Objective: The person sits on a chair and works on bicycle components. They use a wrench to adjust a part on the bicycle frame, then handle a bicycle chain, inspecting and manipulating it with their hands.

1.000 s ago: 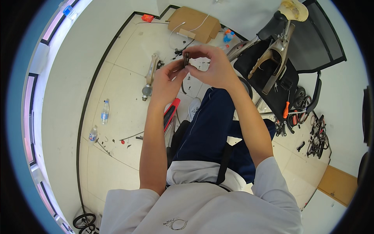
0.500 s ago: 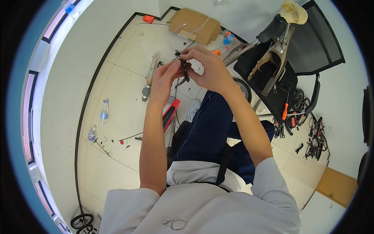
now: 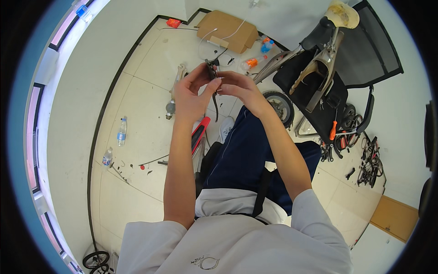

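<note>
In front of me, my left hand (image 3: pixel 195 93) is closed around a black brake lever (image 3: pixel 212 71). Its slim curved blade (image 3: pixel 216 108) hangs below the fingers. My right hand (image 3: pixel 244 91) meets it from the other side, with fingertips and thumb pinched at the lever's middle. Those fingertips partly overlap the left thumb, so the exact contact point is hidden. A grey metal tube with an open-jawed end (image 3: pixel 177 86) lies on the floor just beyond my left wrist.
A black chair (image 3: pixel 315 86) at right carries metal parts and an orange-handled screwdriver (image 3: pixel 334 130). A small wheel (image 3: pixel 279 108) stands beside it. A cardboard box (image 3: pixel 228 31) lies at the far wall; plastic bottles (image 3: pixel 122 131) stand left. A red-black part (image 3: pixel 200 133) is near my leg.
The brake lever has turned, so its blade now points down toward me. My right hand has dropped lower and its grip has shifted along the lever; my left hand has turned slightly.
</note>
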{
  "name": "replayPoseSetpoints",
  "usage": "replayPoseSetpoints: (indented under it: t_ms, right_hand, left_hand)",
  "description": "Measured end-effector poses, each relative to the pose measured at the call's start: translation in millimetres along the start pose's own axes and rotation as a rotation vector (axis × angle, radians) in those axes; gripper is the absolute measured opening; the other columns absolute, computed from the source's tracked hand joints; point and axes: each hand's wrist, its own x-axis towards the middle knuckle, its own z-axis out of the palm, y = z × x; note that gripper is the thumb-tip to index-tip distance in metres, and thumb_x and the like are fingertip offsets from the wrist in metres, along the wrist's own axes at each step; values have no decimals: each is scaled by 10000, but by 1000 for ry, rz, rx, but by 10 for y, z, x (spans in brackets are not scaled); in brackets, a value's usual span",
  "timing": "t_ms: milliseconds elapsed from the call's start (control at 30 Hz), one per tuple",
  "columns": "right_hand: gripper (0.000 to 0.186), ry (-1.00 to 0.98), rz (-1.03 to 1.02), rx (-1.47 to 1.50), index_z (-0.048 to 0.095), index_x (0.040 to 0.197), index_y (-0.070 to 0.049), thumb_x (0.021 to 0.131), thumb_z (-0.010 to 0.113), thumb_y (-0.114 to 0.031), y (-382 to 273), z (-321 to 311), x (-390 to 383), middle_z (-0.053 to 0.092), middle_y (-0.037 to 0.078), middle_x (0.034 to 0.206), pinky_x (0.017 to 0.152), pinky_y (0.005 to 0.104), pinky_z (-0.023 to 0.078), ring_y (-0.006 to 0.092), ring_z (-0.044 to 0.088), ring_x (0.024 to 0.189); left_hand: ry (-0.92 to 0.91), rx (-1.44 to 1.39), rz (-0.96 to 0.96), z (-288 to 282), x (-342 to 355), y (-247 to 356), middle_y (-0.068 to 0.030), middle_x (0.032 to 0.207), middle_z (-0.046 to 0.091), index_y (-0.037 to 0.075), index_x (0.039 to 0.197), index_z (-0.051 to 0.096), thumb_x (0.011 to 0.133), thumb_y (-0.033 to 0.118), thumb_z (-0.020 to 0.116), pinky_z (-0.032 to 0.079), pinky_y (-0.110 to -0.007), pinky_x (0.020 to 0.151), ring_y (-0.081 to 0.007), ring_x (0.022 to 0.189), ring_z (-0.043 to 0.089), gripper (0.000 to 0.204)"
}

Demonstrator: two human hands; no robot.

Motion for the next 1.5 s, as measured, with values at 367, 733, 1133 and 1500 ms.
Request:
replayPoseSetpoints:
  t_ms: [367,733,1133,1500]
  right_hand:
    - [401,88,43,105,587,1206,75,968,610,-247,75,-1,108,669,114,1068,866,322,531,167,651,939]
    - [354,126,-69,385,562,1240,35,937,629,-135,-61,-56,141,661,154,1101,872,355,536,234,647,1019]
    - [516,144,-323,-183,550,1245,0,768,738,53,-182,-16,107,646,92,1085,941,347,523,191,641,995]
    - [502,136,-418,-499,586,1198,-37,729,732,68,-212,53,18,636,78,1175,1013,359,480,187,636,1083]
  left_hand:
    - [-88,461,287,15,22,-18,-110,1184,661,6,1283,578,754,8,749,488,-333,927,-201,1060,636,556]
    - [-47,387,-77,31,-16,-11,-126,955,724,-34,1147,652,820,115,749,527,-288,808,-174,869,695,373]
    - [-47,132,-270,100,-12,41,-112,883,723,-84,1121,652,876,103,669,525,-241,730,-142,802,691,308]
    - [-97,-316,-457,-30,35,50,-108,1050,689,-74,1223,591,878,192,680,511,-299,865,-157,951,654,444]
